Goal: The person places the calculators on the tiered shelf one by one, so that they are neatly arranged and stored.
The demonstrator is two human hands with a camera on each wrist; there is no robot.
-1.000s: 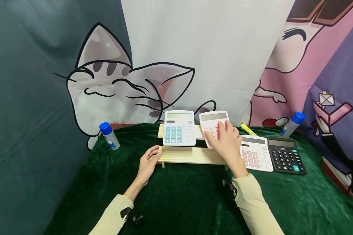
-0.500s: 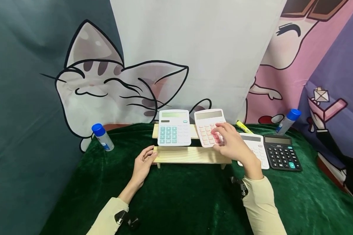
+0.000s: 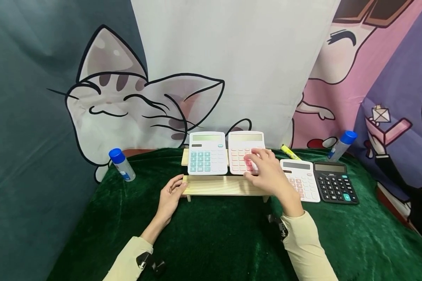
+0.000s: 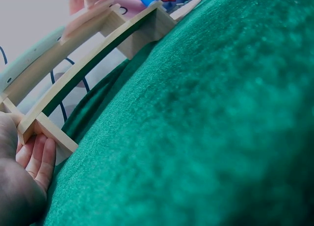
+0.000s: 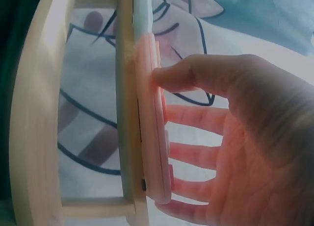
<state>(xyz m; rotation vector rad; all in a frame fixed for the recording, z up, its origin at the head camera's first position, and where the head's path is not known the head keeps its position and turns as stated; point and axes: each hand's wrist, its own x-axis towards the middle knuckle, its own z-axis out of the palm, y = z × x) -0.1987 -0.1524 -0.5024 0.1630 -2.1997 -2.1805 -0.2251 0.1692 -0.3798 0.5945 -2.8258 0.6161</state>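
A two-tier wooden display rack [image 3: 221,185] stands on green velvet cloth. My left hand [image 3: 169,196] holds its left end, with the thumb at the front board and the fingers against the end piece [image 4: 55,132]. On the upper tier a white calculator with teal keys [image 3: 207,154] leans back beside a pink calculator [image 3: 246,138]. My right hand [image 3: 269,175] touches the pink calculator's face with its thumb and fairly straight fingertips, covering some keys. In the right wrist view, the pink calculator [image 5: 152,123] rests against the rear board.
Right of the rack lie a white calculator with pink keys [image 3: 300,180] and a black calculator [image 3: 335,183]. A yellow highlighter [image 3: 290,152] lies behind them. Blue-capped bottles stand at left [image 3: 122,164] and right [image 3: 342,146]. A cartoon-printed curtain [image 3: 249,78] hangs behind.
The pink calculator, tilted before, now stands straight next to the teal-keyed one. My right hand shifted to its lower right, then slightly left with it. The left hand stays on the rack.
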